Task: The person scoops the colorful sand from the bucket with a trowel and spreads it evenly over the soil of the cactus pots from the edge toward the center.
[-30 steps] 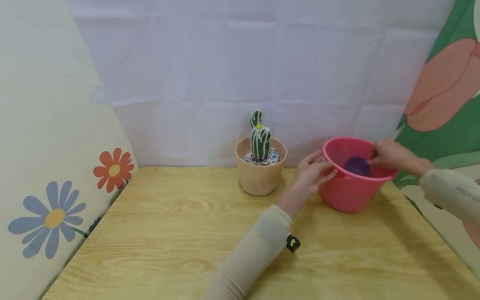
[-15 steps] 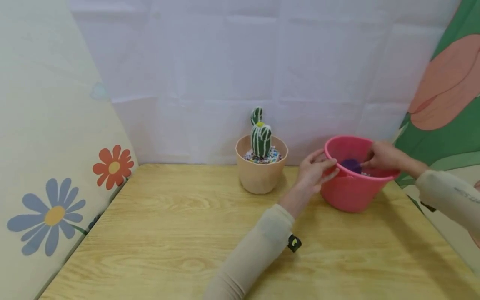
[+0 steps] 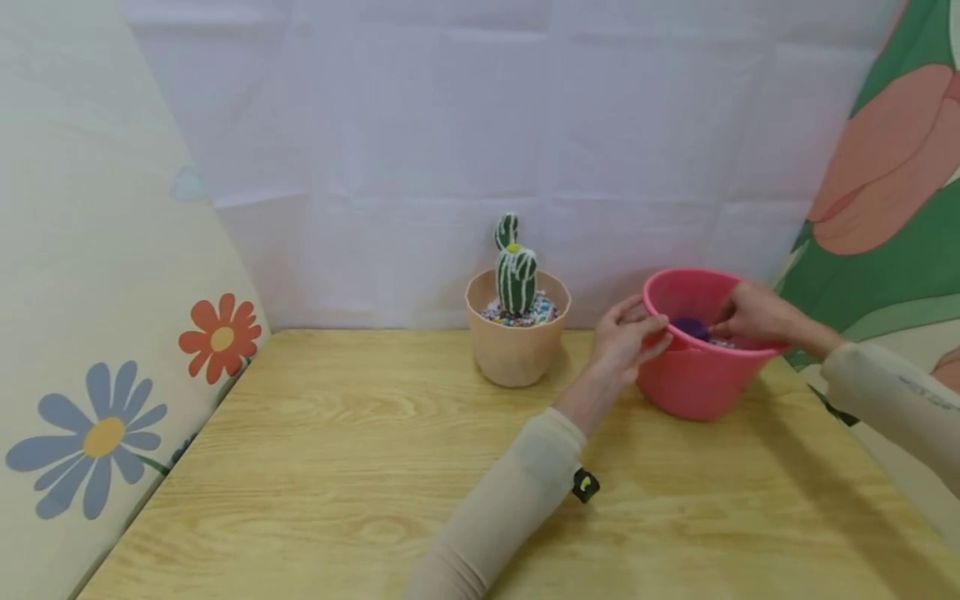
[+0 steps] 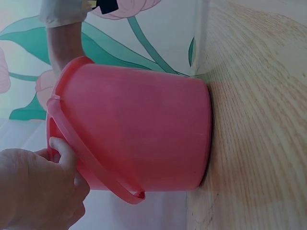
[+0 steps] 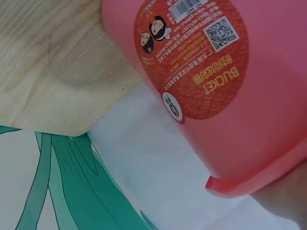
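A pink bucket (image 3: 690, 387) stands at the back right of the table. My left hand (image 3: 621, 340) grips its near left rim, the thumb over the edge; in the left wrist view that hand (image 4: 45, 187) is beside the pink bail handle (image 4: 88, 155). Reaching in over the right rim, my right hand (image 3: 757, 312) has curled fingers at a purple scoop (image 3: 690, 327). Only the scoop's rounded purple part shows, low inside. Small pale bits (image 3: 722, 342) lie beside it in the bucket. A red label (image 5: 201, 62) fills much of the bucket's side in the right wrist view.
Left of the bucket stands a peach pot (image 3: 517, 358) of colourful gravel with a green and white cactus (image 3: 517, 279). A white sheet (image 3: 420, 167) hangs behind the wooden table (image 3: 337, 467). Flower-patterned cloths (image 3: 105, 250) flank it.
My right hand and the purple scoop have moved left and lower inside the bucket, and pale bits have come into sight. My left hand keeps its grip on the rim.
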The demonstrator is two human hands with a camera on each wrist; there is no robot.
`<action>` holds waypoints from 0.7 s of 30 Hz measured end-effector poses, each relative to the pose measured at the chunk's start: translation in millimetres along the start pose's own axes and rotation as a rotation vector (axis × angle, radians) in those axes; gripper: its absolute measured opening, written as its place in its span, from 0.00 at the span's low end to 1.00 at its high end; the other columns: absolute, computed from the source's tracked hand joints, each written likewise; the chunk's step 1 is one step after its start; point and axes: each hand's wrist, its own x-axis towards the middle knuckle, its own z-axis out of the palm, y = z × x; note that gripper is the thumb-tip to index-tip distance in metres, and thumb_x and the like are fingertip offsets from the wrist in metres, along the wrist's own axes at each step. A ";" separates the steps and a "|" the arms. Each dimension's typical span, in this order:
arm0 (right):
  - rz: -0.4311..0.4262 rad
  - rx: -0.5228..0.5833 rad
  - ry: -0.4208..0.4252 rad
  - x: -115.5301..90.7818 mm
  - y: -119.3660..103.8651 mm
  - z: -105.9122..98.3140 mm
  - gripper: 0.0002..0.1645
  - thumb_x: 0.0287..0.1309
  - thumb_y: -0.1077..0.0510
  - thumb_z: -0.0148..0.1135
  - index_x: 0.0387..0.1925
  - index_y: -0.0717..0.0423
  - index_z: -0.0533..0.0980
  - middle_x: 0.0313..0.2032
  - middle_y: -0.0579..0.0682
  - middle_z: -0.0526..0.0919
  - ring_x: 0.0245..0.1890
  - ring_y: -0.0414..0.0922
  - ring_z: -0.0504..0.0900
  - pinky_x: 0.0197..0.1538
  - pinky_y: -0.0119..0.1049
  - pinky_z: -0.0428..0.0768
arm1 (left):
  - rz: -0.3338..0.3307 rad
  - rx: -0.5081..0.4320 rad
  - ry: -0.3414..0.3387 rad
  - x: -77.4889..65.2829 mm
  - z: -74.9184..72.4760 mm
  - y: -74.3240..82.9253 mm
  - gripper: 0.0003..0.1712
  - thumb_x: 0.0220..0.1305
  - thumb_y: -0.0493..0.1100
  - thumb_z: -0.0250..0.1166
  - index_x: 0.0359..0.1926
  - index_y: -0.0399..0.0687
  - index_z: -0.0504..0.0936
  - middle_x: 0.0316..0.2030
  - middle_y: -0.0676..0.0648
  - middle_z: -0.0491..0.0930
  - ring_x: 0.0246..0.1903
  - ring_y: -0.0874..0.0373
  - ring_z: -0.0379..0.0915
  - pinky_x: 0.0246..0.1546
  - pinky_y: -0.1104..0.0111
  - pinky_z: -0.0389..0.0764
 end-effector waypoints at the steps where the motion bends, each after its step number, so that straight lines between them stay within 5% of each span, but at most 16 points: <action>1: -0.001 0.003 0.001 -0.5 0.5 0.2 0.09 0.63 0.63 0.68 0.36 0.69 0.86 0.28 0.56 0.87 0.27 0.51 0.85 0.27 0.38 0.83 | 0.000 0.002 0.000 0.0 -0.1 0.2 0.29 0.54 0.20 0.70 0.56 0.45 0.83 0.44 0.39 0.83 0.35 0.49 0.84 0.37 0.59 0.88; 10: -0.009 0.024 0.006 -3.1 -1.6 -2.3 0.11 0.64 0.61 0.69 0.39 0.68 0.87 0.31 0.54 0.88 0.26 0.51 0.85 0.27 0.37 0.83 | -0.007 -0.012 -0.007 0.5 -1.4 1.3 0.29 0.54 0.21 0.70 0.56 0.44 0.83 0.51 0.32 0.80 0.36 0.49 0.84 0.38 0.59 0.87; 21: -0.013 0.042 -0.036 -9.7 -11.9 -9.5 0.13 0.65 0.57 0.69 0.42 0.65 0.87 0.32 0.51 0.88 0.23 0.45 0.81 0.25 0.35 0.80 | -0.009 -0.006 0.006 0.0 -1.8 2.8 0.27 0.56 0.22 0.70 0.55 0.46 0.83 0.48 0.35 0.83 0.38 0.47 0.84 0.38 0.58 0.88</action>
